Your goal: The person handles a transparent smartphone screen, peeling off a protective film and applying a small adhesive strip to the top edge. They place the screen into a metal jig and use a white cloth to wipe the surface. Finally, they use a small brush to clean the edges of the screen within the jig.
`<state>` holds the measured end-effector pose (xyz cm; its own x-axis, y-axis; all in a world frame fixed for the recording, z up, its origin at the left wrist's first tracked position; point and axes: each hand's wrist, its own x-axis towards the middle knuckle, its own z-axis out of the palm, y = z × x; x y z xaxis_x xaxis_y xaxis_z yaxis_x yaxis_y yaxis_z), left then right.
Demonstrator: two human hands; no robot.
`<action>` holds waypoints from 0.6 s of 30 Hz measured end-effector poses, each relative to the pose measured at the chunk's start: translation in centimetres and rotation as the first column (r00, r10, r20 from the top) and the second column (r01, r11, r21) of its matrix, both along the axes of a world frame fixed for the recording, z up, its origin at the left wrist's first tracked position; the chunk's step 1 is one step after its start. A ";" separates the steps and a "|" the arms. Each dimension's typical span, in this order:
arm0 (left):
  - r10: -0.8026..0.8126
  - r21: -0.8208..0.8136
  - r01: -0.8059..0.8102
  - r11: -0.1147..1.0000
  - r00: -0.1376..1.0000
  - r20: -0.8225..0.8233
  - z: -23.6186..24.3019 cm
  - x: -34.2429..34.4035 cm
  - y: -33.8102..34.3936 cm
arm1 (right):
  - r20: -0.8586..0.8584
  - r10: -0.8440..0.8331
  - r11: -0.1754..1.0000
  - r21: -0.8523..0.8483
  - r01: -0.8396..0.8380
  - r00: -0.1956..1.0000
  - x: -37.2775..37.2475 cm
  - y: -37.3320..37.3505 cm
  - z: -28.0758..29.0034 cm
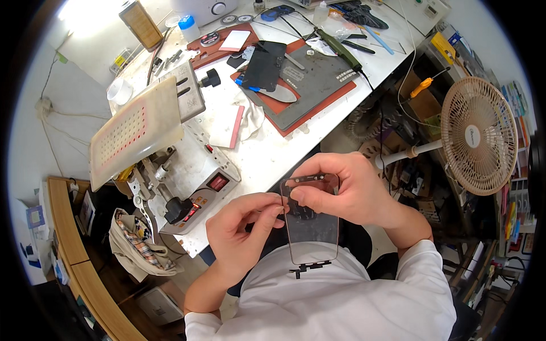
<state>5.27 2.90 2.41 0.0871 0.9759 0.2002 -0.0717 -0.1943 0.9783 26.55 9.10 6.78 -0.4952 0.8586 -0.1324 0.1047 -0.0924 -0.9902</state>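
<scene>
A see-through phone screen panel (314, 238) with a thin coppery rim hangs upright over my lap. A black flex cable (310, 267) sticks out from its lower end. My right hand (355, 190) is closed on the panel's upper part, with the thumb in front and the fingers along the top edge. At the panel's left edge, my left hand (244, 227) is pinched, thumb against index finger. Its fingertips meet the rim; whether they also grip something small there is hidden.
A machine with a tilted perforated plate (136, 133) stands at the table's left. On the white table (273, 156) lie a grey mat (310, 85), a dark phone screen (264, 65), a green-handled tool (338, 51) and a pink-edged pad (236, 126). A fan (478, 136) stands to the right.
</scene>
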 end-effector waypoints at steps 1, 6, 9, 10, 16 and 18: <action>0.024 -0.046 -0.022 0.999 0.998 0.056 0.2 0.2 -0.1 | 0.013 -0.007 1.000 0.021 0.007 1.000 0.0 -0.1 -0.1; -0.021 -0.229 0.086 0.970 0.962 0.271 0.2 -0.1 0.4 | 0.128 -0.027 0.969 0.245 -0.005 0.991 -0.3 -0.3 -0.6; -0.037 -0.220 0.104 0.970 0.956 0.291 -0.9 -0.3 0.5 | 0.160 -0.043 0.941 0.337 -0.013 0.986 -0.4 -0.4 -0.6; -0.050 -0.206 0.105 0.973 0.966 0.255 -0.7 -0.4 0.5 | 0.153 -0.033 0.948 0.317 -0.018 0.988 -0.4 -0.4 -0.7; -0.083 -0.158 0.100 0.982 0.990 0.110 0.1 -0.6 0.5 | 0.156 0.023 0.955 0.290 -0.068 0.988 0.0 0.0 -0.5; -0.099 -0.181 0.114 0.977 0.991 0.090 0.3 -0.8 0.6 | 0.162 0.026 0.936 0.341 -0.081 0.986 0.0 0.1 -0.5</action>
<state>4.46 3.50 2.72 0.1834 0.9827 0.0270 -0.1620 0.0031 0.9868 26.58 9.15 6.27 -0.5387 0.8377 0.0900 0.2527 0.2625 -0.9312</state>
